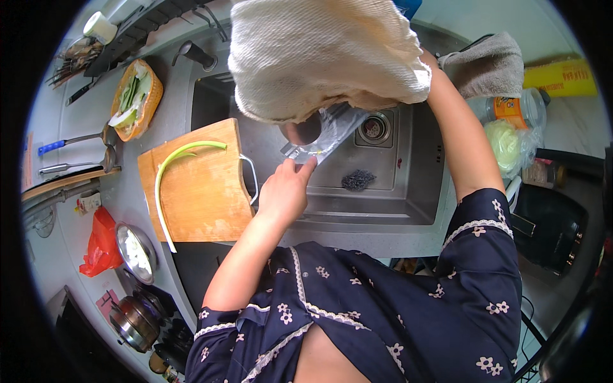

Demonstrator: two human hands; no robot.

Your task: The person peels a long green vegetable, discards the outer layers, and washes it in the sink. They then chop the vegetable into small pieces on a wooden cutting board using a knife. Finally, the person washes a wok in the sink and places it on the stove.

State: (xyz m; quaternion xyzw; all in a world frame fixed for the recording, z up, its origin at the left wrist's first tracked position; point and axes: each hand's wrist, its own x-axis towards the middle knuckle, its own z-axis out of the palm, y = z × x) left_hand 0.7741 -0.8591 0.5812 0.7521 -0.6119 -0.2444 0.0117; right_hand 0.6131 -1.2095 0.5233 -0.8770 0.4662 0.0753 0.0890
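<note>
My left hand [286, 187] pinches the lower edge of a clear plastic bag [330, 131] over the sink [330, 201]. A cream textured cloth [325, 52] hangs large at the top, covering part of the bag and my right hand. Only the right forearm and wrist show, reaching up behind the cloth's right edge; the fingers' hold is hidden. Beneath the cloth a round brownish thing [304, 131] shows beside the bag; what it is cannot be told. Left of the sink, a long green-and-white vegetable stalk [160, 191] lies curved on a wooden cutting board [210, 210].
A dark scouring pad [358, 179] lies in the sink near the drain [375, 128]. A basket of vegetables [154, 98], ladle [107, 160] and metal bowl [148, 249] are at left. At right are a grey towel [488, 67], bagged cabbage [503, 146] and black appliance [550, 225].
</note>
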